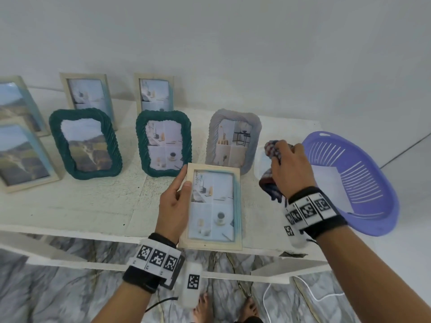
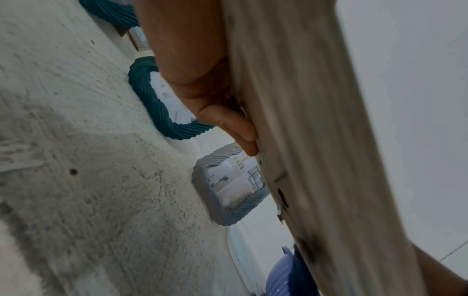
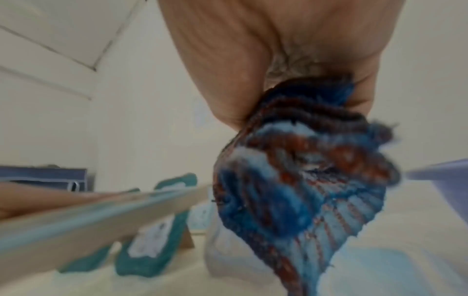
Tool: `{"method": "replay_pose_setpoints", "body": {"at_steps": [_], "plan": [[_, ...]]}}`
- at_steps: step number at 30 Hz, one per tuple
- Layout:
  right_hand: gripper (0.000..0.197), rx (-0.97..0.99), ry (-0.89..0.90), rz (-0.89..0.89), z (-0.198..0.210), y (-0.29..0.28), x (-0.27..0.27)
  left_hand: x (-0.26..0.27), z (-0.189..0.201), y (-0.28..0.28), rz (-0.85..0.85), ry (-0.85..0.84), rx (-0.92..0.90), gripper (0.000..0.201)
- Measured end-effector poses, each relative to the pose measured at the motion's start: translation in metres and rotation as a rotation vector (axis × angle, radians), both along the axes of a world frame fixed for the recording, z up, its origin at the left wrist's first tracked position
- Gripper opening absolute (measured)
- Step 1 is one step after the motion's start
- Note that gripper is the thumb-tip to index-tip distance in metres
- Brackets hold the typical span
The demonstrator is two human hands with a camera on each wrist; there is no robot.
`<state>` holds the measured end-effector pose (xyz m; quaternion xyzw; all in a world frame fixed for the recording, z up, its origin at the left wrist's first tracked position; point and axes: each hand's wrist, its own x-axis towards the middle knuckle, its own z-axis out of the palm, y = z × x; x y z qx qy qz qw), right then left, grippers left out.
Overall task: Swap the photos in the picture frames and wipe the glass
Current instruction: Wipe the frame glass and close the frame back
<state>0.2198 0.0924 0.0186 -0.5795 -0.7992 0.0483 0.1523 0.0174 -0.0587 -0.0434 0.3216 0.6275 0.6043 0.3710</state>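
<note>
My left hand (image 1: 180,194) grips the left edge of a light wooden picture frame (image 1: 213,206) and holds it glass up over the table's front edge. The same frame (image 2: 316,140) fills the left wrist view, with fingers (image 2: 228,124) curled under its edge. My right hand (image 1: 289,164) clutches a bunched checked cloth (image 1: 271,169) of blue, red and white, just right of the frame and apart from it. In the right wrist view the cloth (image 3: 303,170) hangs from my fist beside the wooden frame (image 3: 88,216).
On the white table (image 1: 93,206) stand two green rope-edged frames (image 1: 85,143) (image 1: 164,143), a grey rope-edged frame (image 1: 233,141) and several wooden frames behind and at left. A purple plastic basket (image 1: 349,180) holding white paper sits at right. A white cable (image 1: 310,297) lies on the marble floor.
</note>
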Motion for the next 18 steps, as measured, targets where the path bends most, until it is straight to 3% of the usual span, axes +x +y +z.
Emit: {"method": "replay_pose_setpoints", "body": {"at_steps": [6,11,15,17,18], "plan": [[0.033,-0.115,-0.292,-0.089,-0.031,0.055,-0.016,-0.002,0.004,-0.002,0.005,-0.004,0.002,0.041],[0.05,-0.412,-0.192,-0.111,-0.054,0.056,-0.016,-0.006,0.009,-0.004,0.0,-0.011,0.008,0.041],[0.048,-0.221,-0.161,-0.083,-0.05,0.036,-0.013,-0.007,0.01,-0.004,0.027,-0.043,0.023,0.037],[0.034,-0.121,-0.016,-0.031,-0.044,0.018,-0.013,-0.007,0.012,-0.002,0.037,-0.054,0.026,0.033],[0.026,-0.16,0.133,0.008,-0.04,0.008,-0.014,-0.008,0.012,-0.001,0.045,-0.054,0.023,0.03]]}}
